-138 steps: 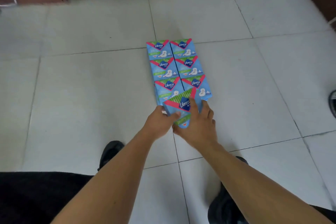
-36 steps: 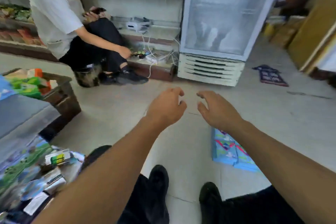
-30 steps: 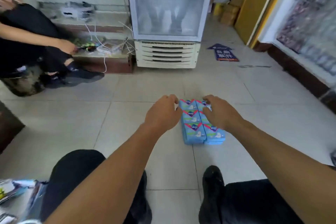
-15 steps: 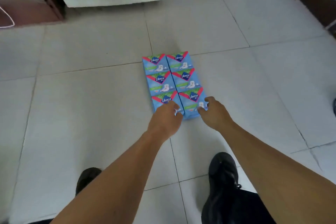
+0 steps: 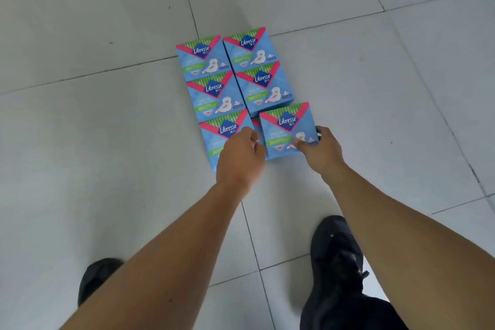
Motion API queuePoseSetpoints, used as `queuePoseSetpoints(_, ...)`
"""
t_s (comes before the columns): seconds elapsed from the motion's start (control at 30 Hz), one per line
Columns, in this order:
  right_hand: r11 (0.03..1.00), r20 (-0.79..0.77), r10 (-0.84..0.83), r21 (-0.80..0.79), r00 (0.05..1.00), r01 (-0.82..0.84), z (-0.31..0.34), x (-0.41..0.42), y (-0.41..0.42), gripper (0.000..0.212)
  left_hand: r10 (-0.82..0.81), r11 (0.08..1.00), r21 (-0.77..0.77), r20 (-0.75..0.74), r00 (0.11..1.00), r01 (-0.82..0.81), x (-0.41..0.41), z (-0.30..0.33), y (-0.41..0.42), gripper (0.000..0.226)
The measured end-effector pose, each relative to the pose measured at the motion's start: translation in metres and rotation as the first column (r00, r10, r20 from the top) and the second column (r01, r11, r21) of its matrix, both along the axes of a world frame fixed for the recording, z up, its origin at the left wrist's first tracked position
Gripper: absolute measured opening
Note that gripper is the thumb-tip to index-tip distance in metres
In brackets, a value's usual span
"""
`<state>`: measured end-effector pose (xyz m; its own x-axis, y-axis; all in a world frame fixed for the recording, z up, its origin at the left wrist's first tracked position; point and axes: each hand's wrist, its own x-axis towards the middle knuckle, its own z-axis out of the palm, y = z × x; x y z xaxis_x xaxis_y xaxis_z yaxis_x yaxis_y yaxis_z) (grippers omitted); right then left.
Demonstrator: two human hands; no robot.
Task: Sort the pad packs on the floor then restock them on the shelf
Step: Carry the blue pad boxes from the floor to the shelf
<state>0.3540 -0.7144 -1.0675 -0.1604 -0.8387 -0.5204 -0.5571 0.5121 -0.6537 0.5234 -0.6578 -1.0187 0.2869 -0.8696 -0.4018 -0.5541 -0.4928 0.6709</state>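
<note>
Six blue Libresse pad packs (image 5: 211, 100) show their faces on the white tiled floor (image 5: 93, 128), two columns by three rows. One near-right pack (image 5: 288, 131) sits raised and askew over another; the right hand (image 5: 320, 151) pinches its lower right corner, thumb on top. Left hand (image 5: 241, 161) hovers over the near-left pack (image 5: 223, 136), fingers curled, grip unclear. Two black shoes (image 5: 338, 262) stand below.

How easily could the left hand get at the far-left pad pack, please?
Probably yes: the left hand is over the nearest left pack, and the far-left pad pack lies further up the same column, uncovered.
</note>
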Motion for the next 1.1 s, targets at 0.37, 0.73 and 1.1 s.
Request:
queuePoseSetpoints(0.37, 0.990, 0.515, -0.032, -0.101, 0.857, 0.097, 0.169, 0.042, 0.073, 0.028, 0.169, 0.985, 0.001, -0.170, 0.971, -0.171, 0.055, 0.140, 0.061, 0.045)
queuePoseSetpoints(0.73, 0.737, 0.374, 0.641, -0.542, 0.670, -0.403, 0.372, 0.237, 0.192, 0.024, 0.517, 0.661, -0.523, -0.203, 0.832, -0.538, 0.205, 0.351, 0.251, 0.039)
queuePoseSetpoints(1.1, 0.300, 0.264, 0.952, -0.692, 0.156, -0.657, 0.450, 0.373, 0.352, 0.027, 0.873, 0.357, -0.626, -0.041, 0.487, -0.694, 0.247, 0.443, 0.474, 0.046)
